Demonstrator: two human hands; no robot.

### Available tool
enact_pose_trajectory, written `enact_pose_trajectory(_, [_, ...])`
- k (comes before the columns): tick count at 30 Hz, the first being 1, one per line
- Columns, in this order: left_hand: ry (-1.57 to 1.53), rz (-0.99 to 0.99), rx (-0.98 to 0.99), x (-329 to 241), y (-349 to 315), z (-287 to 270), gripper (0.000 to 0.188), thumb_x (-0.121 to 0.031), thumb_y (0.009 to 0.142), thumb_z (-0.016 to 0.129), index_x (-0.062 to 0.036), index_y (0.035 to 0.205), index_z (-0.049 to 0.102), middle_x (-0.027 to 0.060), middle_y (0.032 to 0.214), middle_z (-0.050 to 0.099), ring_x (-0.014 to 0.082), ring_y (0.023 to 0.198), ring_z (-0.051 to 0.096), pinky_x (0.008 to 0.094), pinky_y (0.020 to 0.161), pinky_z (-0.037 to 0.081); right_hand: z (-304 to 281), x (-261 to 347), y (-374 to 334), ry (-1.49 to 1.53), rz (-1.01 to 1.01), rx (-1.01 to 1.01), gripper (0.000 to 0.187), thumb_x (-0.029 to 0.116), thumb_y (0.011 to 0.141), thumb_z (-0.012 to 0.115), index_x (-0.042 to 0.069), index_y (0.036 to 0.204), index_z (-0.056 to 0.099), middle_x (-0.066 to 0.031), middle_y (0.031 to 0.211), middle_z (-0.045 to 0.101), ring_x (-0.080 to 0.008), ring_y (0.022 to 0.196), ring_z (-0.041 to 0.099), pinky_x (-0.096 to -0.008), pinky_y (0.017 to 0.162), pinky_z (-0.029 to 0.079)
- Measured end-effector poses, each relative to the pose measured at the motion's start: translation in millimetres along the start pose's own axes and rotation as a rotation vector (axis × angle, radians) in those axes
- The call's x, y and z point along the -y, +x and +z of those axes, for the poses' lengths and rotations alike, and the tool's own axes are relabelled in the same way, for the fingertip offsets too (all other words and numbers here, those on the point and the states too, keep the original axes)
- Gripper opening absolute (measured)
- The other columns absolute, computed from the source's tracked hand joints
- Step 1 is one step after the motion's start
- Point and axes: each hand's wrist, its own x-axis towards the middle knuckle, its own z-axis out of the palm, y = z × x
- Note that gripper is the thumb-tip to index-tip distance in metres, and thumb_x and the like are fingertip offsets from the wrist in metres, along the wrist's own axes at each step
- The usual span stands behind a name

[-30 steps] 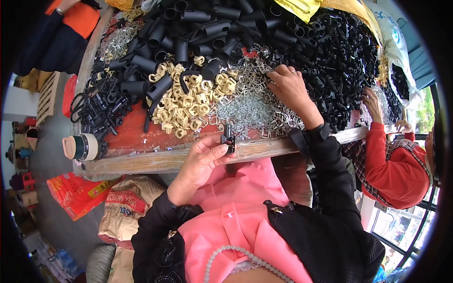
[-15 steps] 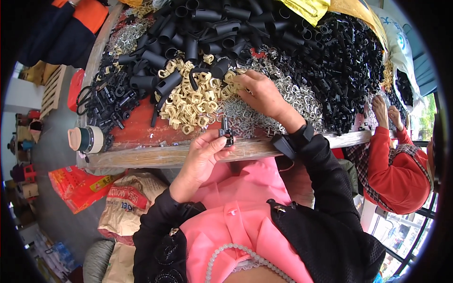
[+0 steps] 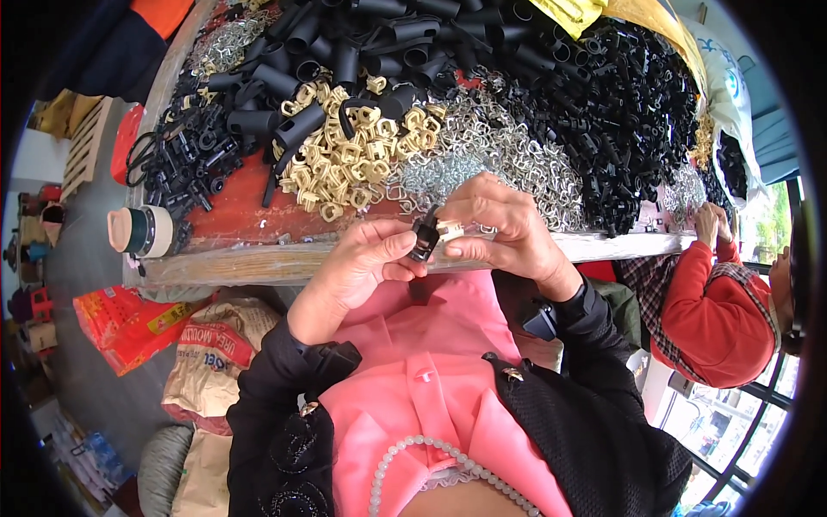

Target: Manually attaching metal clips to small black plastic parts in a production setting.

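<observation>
Black fitting (image 3: 423, 242) pinched in the left hand (image 3: 360, 259), cream clip (image 3: 450, 231) in the right hand (image 3: 517, 234): best steady the fitting and align the clip squarely

There is one black fitting (image 3: 424, 238) and one cream clip (image 3: 450, 231) near the front edge of the bench (image 3: 233, 261); at its left corner, one round container (image 3: 157, 231).
</observation>
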Motion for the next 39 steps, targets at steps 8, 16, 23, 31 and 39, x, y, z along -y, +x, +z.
enact_pose_trajectory(8, [0.003,-0.044,0.107,4,-4,10,0.033,-0.023,0.079,0.056,0.0047,0.095,0.053,0.0142,0.081,0.059,0.0192,0.065,0.059,0.0245,0.057,0.050,6,4,-9,0.086,-0.062,0.033,0.033,0.021,0.061,0.070,0.004,0.088,0.061,-0.0055,0.084,0.055,-0.0214,0.083,0.049,-0.0338,0.074,0.039])
enact_pose_trajectory(16, [-0.109,-0.178,0.222,14,-2,-4,0.033,-0.025,0.078,0.057,0.0039,0.093,0.054,0.0138,0.080,0.059,0.0186,0.066,0.060,0.0237,0.057,0.050,13,-5,-12,0.249,-0.030,0.136,0.034,0.022,0.061,0.070,0.005,0.089,0.062,-0.0054,0.087,0.054,-0.0216,0.087,0.046,-0.0351,0.079,0.035])
enact_pose_trajectory(23, [-0.050,-0.220,0.176,18,2,0,0.030,-0.022,0.078,0.058,0.0042,0.092,0.054,0.0135,0.080,0.059,0.0176,0.067,0.059,0.0233,0.059,0.049,11,-5,-13,0.248,0.007,0.243,0.033,0.020,0.063,0.069,0.004,0.091,0.061,-0.0061,0.088,0.055,-0.0226,0.088,0.048,-0.0345,0.080,0.036])
enact_pose_trajectory(31, [0.157,0.076,-0.016,10,8,-7,0.023,-0.013,0.077,0.055,0.0038,0.094,0.054,0.0117,0.081,0.060,0.0136,0.068,0.059,0.0209,0.061,0.049,-21,-38,-42,-0.309,0.373,-0.192,0.028,0.013,0.069,0.064,0.003,0.094,0.056,-0.0109,0.090,0.055,-0.0245,0.087,0.052,-0.0335,0.076,0.040])
enact_pose_trajectory(39, [0.081,0.204,-0.168,9,21,-5,0.021,-0.011,0.078,0.053,0.0031,0.094,0.052,0.0145,0.085,0.059,0.0151,0.070,0.058,0.0215,0.062,0.049,-64,-94,-73,-0.939,0.444,-0.095,0.017,0.013,0.070,0.060,0.006,0.086,0.056,-0.0082,0.080,0.053,-0.0278,0.072,0.053,-0.0357,0.061,0.043])
